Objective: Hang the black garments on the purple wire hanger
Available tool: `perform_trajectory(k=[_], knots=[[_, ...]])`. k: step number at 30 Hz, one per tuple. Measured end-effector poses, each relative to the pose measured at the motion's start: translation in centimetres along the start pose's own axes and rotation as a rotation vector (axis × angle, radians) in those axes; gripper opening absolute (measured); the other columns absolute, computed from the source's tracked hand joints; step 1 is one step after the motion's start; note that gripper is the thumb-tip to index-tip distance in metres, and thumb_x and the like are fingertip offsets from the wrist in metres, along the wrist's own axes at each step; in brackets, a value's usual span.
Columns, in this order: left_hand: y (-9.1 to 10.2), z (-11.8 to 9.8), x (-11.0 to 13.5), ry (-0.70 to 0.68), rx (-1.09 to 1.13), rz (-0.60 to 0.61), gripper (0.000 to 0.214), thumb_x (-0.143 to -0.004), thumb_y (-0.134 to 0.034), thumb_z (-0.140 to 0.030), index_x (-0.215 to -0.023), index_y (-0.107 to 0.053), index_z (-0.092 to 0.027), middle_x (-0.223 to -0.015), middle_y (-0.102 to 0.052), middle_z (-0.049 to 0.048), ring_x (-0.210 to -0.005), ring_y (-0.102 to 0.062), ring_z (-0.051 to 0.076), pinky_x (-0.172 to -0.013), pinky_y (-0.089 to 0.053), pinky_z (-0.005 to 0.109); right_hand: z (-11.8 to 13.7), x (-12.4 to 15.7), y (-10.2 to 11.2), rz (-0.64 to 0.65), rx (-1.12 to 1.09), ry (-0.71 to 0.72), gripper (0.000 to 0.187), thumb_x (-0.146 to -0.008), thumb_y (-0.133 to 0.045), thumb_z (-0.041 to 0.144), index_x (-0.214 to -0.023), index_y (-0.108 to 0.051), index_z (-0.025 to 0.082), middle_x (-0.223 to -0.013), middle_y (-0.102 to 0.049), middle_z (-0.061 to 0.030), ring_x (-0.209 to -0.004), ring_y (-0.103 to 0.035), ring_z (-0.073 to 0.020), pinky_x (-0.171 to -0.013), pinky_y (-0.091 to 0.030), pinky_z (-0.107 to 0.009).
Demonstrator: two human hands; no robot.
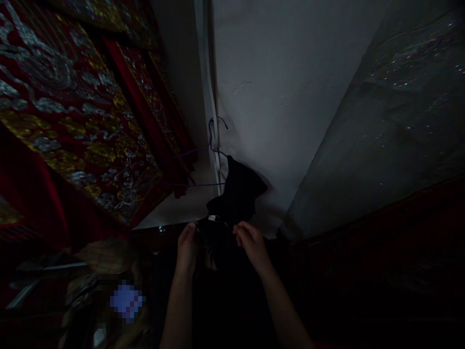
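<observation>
A black garment (241, 189) hangs partly on a thin purple wire hanger (210, 133), one shoulder of it over the hanger's right side. The hanger's left side is bare, and its hook shows against the wall. A small pale label (214, 218) shows at the garment's neck. My left hand (188, 238) is closed at the left edge of the dark cloth. Closed fingers of my right hand (249, 237) pinch the cloth on the right. Below my hands the cloth merges into the darkness, so its lower part cannot be made out.
Red cloth (90, 121) embroidered in gold and silver hangs at the left. A pale strap or pipe (207, 72) runs down the wall (276, 87). Translucent sheeting (392, 126) covers the right side. Bags and a pixelated blue patch (127, 300) lie at lower left.
</observation>
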State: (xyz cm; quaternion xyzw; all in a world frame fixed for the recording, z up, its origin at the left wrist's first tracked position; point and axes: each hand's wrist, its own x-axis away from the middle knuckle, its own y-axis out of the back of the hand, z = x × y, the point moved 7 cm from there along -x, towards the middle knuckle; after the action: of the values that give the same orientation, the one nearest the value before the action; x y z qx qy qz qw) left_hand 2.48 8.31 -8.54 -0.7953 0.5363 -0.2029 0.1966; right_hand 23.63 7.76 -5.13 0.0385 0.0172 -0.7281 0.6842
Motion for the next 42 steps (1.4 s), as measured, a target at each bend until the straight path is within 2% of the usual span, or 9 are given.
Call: perform_trajectory(k=[6, 10, 13, 18, 22, 25, 28, 33, 42], knots=[[-6.1, -2.1, 4.4, -0.079, -0.134, 0.335, 0.028, -0.082, -0.073, -0.046, -0.085, -0.068, -0.019, -0.086, -0.066, 0.0014, -0.083, -0.06, 0.015, -0.079, -0.045, 0.025, 0.6, 0.9, 0.3, 0.04, 0.144, 0.145, 0.04, -0.091, -0.052, 0.057, -0.1, -0.068, 0.022, -0.105, -0.07, -0.0072, -0.105, -0.063, -0.0238, -0.096, -0.046, -0.036], [-8.8, -3.3, 6.5, -0.309, -0.477, 0.477, 0.022, -0.092, -0.063, -0.04, -0.088, -0.067, -0.02, -0.089, -0.064, 0.0024, -0.089, -0.059, 0.018, -0.085, -0.043, 0.026, 1.2, 2.4, -1.2, 0.243, 0.008, 0.13, 0.051, -0.097, -0.04, 0.062, -0.118, -0.067, 0.025, -0.121, -0.069, -0.008, -0.119, -0.06, -0.0257, -0.106, -0.044, -0.04], [-9.3, -3.6, 6.2, -0.4, -0.551, 0.492, 0.025, -0.094, -0.058, -0.042, -0.09, -0.067, -0.02, -0.093, -0.064, 0.0042, -0.096, -0.06, 0.02, -0.091, -0.043, 0.028, 1.8, 3.3, -2.3, 0.366, -0.087, 0.137, 0.049, -0.089, -0.062, 0.052, -0.13, -0.062, 0.024, -0.129, -0.067, -0.0073, -0.123, -0.059, -0.0271, -0.108, -0.042, -0.043], [-6.3, -1.1, 4.9, -0.23, -0.647, 0.608, 0.057, -0.101, -0.027, -0.058, -0.116, -0.067, -0.021, -0.117, -0.068, 0.0089, -0.113, -0.06, 0.024, -0.106, -0.04, 0.038, 3.8, 2.5, -2.6, 0.456, 0.03, 0.234, 0.036, -0.071, -0.065, 0.016, -0.106, -0.073, 0.022, -0.102, -0.074, -0.0032, -0.097, -0.068, -0.0232, -0.089, -0.052, -0.035], [-1.9, 0.8, 4.5, -0.045, -0.969, 0.675, 0.057, -0.096, -0.04, -0.063, -0.112, -0.072, -0.019, -0.108, -0.074, 0.008, -0.104, -0.065, 0.027, -0.099, -0.047, 0.039, 7.6, -1.7, -0.1, 0.293, 0.152, 0.406, 0.027, -0.064, -0.051, 0.01, -0.079, -0.071, 0.02, -0.077, -0.07, -0.0002, -0.078, -0.065, -0.0186, -0.078, -0.051, -0.03], [-0.6, -0.7, 4.2, -0.069, -1.074, 0.702, 0.043, -0.092, -0.056, -0.054, -0.108, -0.075, -0.02, -0.106, -0.076, 0.0062, -0.098, -0.068, 0.028, -0.094, -0.05, 0.037, 9.9, -6.0, 2.0, 0.055, 0.101, 0.471, 0.045, -0.065, -0.051, 0.013, -0.106, -0.07, 0.02, -0.091, -0.072, -0.0021, -0.085, -0.064, -0.0191, -0.083, -0.05, -0.03], [-0.5, -3.8, 3.6, -0.172, -1.004, 0.599, 0.032, -0.089, -0.064, -0.045, -0.106, -0.077, -0.021, -0.105, -0.077, 0.0061, -0.097, -0.069, 0.029, -0.093, -0.051, 0.036, 9.6, -10.1, 1.3, -0.001, 0.082, 0.417, 0.047, -0.076, -0.049, 0.024, -0.121, -0.065, 0.022, -0.114, -0.07, -0.0049, -0.105, -0.062, -0.0209, -0.098, -0.046, -0.034], [-0.8, -6.8, 3.3, -0.244, -0.907, 0.517, 0.017, -0.083, -0.071, -0.036, -0.091, -0.079, -0.023, -0.091, -0.078, 0.0053, -0.086, -0.069, 0.028, -0.081, -0.052, 0.031, 6.4, -14.5, -1.1, 0.052, 0.247, 0.309, 0.03, -0.086, -0.045, 0.037, -0.093, -0.07, 0.022, -0.096, -0.073, -0.0052, -0.098, -0.065, -0.0217, -0.091, -0.048, -0.033], [3.7, -8.3, -0.9, -0.2, -1.167, 0.287, 0.015, -0.078, -0.068, -0.038, -0.076, -0.075, -0.024, -0.084, -0.077, 0.0091, -0.08, -0.07, 0.028, -0.077, -0.049, 0.032, 8.0, -12.7, 2.9, 0.052, 0.354, 0.355, 0.016, -0.065, -0.056, 0.026, -0.051, -0.052, 0.02, -0.05, -0.047, 0.0039, -0.053, -0.046, -0.0126, -0.051, -0.028, -0.024]])
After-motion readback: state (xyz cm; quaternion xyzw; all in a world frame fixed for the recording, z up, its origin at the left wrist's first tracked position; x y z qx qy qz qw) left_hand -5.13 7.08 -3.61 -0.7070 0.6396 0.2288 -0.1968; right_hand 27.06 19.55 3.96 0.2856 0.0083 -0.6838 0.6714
